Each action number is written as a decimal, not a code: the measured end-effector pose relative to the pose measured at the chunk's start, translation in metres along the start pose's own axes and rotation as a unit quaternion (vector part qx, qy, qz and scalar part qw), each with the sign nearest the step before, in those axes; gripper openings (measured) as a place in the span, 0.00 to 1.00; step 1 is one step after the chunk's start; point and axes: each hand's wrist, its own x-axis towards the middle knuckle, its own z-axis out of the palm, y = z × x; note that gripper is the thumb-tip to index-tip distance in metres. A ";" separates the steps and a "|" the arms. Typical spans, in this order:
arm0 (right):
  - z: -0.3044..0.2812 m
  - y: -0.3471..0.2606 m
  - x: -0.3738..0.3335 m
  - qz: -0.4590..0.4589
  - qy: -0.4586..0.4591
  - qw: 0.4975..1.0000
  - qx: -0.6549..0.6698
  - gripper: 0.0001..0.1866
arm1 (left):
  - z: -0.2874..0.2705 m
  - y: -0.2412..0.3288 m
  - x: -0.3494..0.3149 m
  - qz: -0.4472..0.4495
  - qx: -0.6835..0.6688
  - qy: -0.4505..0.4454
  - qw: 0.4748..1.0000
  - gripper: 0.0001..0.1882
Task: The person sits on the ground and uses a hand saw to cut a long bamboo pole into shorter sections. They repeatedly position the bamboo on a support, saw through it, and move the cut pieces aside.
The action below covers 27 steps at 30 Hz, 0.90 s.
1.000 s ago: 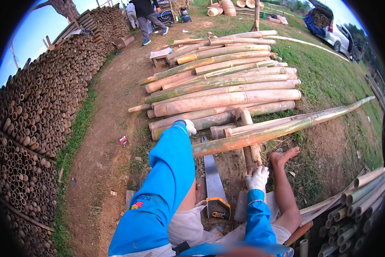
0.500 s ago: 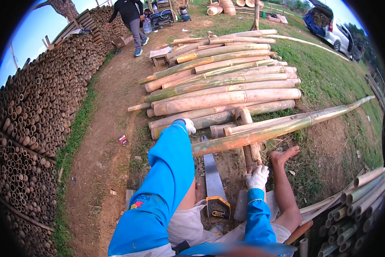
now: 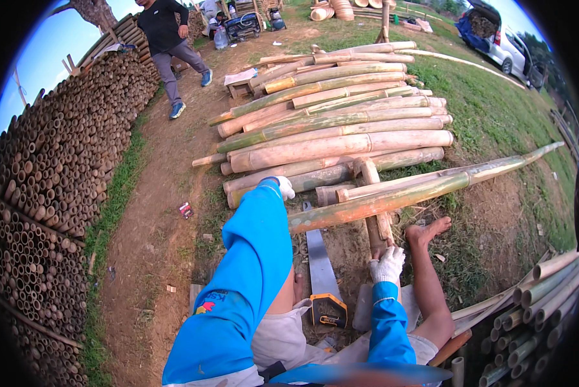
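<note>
My right hand (image 3: 387, 264), in a white glove, is closed around the near end of a short bamboo piece (image 3: 383, 227). A long green and tan bamboo pole (image 3: 392, 198) lies across this piece, its left end hidden behind my blue left sleeve. Beyond that sleeve, my gloved left hand (image 3: 285, 188) looks curled beside the bamboo stack; its fingertips and anything within them are hidden. Between my legs lies a handsaw (image 3: 322, 264), its blade pointing away and its yellow and black handle near me.
Stacked bamboo poles (image 3: 341, 138) lie ahead. Cut bamboo tubes (image 3: 51, 174) form a tall wall at left, and more poles (image 3: 534, 309) lie at lower right. A person in black (image 3: 164, 32) walks at far left. A car (image 3: 505, 48) stands at far right with its back raised.
The person in black has come nearer and moved left along the dirt path. My hands, the pole and the saw look almost unmoved.
</note>
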 end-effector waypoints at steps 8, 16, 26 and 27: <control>0.001 0.001 0.000 -0.006 0.006 1.000 -0.013 0.34 | 0.000 -0.002 0.000 0.011 -0.030 -0.002 0.999 0.44; 0.002 0.001 -0.001 -0.005 0.010 1.000 -0.006 0.34 | 0.001 -0.003 0.000 0.011 -0.038 -0.006 0.999 0.44; 0.000 0.001 -0.001 -0.011 0.015 1.000 0.016 0.35 | 0.002 -0.003 0.002 0.002 -0.034 0.002 0.999 0.43; 0.000 0.001 -0.001 -0.007 0.013 1.000 0.017 0.35 | 0.002 -0.003 0.001 0.001 -0.034 0.004 0.999 0.43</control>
